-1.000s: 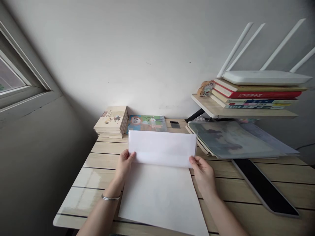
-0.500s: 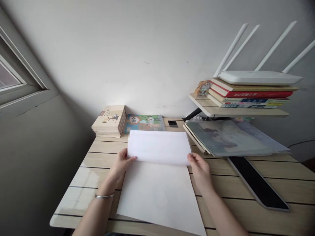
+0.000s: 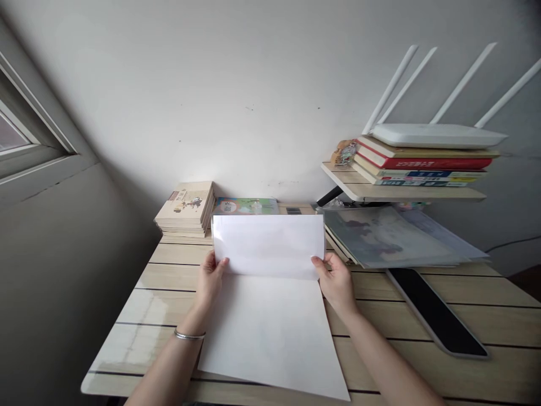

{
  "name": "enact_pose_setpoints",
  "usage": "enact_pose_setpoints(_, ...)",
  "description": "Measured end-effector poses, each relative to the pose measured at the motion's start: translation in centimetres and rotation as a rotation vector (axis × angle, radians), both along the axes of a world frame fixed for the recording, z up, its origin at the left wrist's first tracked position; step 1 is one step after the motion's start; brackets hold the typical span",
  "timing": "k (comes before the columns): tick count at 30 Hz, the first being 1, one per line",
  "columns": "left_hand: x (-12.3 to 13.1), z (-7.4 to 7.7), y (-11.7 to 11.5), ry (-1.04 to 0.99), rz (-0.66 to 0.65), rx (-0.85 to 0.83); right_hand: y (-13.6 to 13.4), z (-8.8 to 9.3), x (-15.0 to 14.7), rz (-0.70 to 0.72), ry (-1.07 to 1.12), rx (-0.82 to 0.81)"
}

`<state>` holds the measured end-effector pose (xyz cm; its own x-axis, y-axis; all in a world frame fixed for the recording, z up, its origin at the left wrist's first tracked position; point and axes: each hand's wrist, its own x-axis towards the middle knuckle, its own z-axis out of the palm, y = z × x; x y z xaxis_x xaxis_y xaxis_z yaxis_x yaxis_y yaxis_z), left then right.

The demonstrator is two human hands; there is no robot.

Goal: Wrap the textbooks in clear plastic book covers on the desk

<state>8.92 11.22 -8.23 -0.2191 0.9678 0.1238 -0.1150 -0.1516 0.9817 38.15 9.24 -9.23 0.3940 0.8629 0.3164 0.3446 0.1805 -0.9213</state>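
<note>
Between my hands a white sheet of paper [image 3: 268, 245] is tilted up, with a shiny clear plastic edge along its sides. My left hand [image 3: 211, 276] pinches its lower left corner, thumb in front. At the lower right corner, my right hand [image 3: 336, 280] grips it the same way. Below it a larger white sheet [image 3: 270, 338] lies flat on the table, its top edge hidden behind the raised paper. Whether the two are joined cannot be seen.
A stack of books [image 3: 186, 208] and a colourful booklet [image 3: 247, 206] stand at the back. To the right are plastic folders [image 3: 389, 237], a black phone [image 3: 437, 313] and a raised shelf [image 3: 350, 183] bearing books [image 3: 426, 163] and a white router [image 3: 439, 135]. The striped table [image 3: 139, 316] ends at the front left.
Both hands have raised the upper paper slightly and tilted it more upright, so it covers more of the booklet behind. The view has shifted a little.
</note>
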Motion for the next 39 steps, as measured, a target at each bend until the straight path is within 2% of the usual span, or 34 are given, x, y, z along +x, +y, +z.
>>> enact_pose_setpoints(2,0.0,-0.2,0.0,0.04,0.023,0.002,0.3,0.1,-0.1,0.032,0.013,0.019)
enact_pose_setpoints(5,-0.1,-0.3,-0.1,0.077,0.04,-0.003,0.4,0.0,-0.2,0.168,0.107,0.031)
enact_pose_setpoints(8,0.0,0.0,-0.1,0.094,0.061,-0.009,0.3,-0.3,0.1,0.283,0.176,-0.03)
enact_pose_setpoints(10,0.0,0.3,-0.1,0.104,0.074,-0.013,0.3,-0.5,0.3,0.301,0.203,-0.093)
enact_pose_setpoints(13,-0.2,0.8,-0.1,0.085,0.034,-0.014,0.8,-0.8,0.2,0.242,0.226,-0.133)
enact_pose_setpoints(16,-0.5,0.9,0.1,0.067,-0.089,-0.02,1.4,-0.9,-0.2,0.14,0.233,-0.079)
enact_pose_setpoints(18,-0.7,0.6,0.4,0.146,-0.105,-0.041,1.8,-0.8,-0.3,0.103,0.237,-0.039)
enact_pose_setpoints(22,-0.7,-0.1,1.2,0.366,0.031,-0.089,2.2,-0.7,-0.3,0.147,0.267,-0.062)
enact_pose_setpoints(26,-0.2,-0.3,1.8,0.467,0.117,-0.115,2.8,-1.2,-0.3,0.155,0.248,-0.127)
enact_pose_setpoints(30,0.2,-0.1,2.2,0.527,0.179,-0.116,3.3,-2.3,-0.3,0.06,0.126,-0.126)
enact_pose_setpoints(34,0.7,0.5,2.4,0.764,0.219,-0.103,3.4,-2.8,-0.2,-0.007,-0.011,-0.097)
enact_pose_setpoints(37,1.7,1.2,1.5,0.891,0.262,-0.064,3.8,-2.8,-0.4,-0.016,-0.178,-0.085)
enact_pose_setpoints(39,2.6,1.4,0.2,1.066,0.201,0.058,4.3,-2.7,-0.5,-0.031,-0.282,-0.066)
